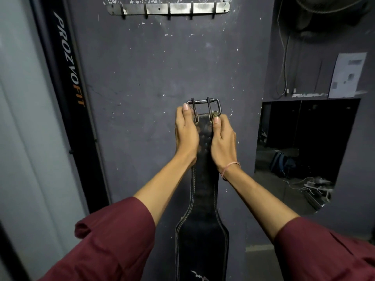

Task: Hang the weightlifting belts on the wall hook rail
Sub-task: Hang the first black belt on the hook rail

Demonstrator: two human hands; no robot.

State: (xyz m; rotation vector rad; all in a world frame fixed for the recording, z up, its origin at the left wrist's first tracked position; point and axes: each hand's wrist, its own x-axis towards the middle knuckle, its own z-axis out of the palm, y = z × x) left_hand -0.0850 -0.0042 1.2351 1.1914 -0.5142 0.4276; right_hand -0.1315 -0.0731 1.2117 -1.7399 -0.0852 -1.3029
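Observation:
A black leather weightlifting belt (204,199) hangs lengthwise in front of a dark grey wall, its metal double-prong buckle (204,106) at the top. My left hand (185,132) grips the belt's left edge just below the buckle, one fingertip on the buckle's corner. My right hand (223,142) grips the right edge at the same height. High on the wall sits a metal hook rail (168,8) with several hooks, all bare, well above the buckle.
A black upright post (69,78) lettered PROZVOFIT runs down the left. To the right a wall opening (304,149) shows a dim room with a bag and cables on the floor. A paper notice (348,75) and hanging cords are above it.

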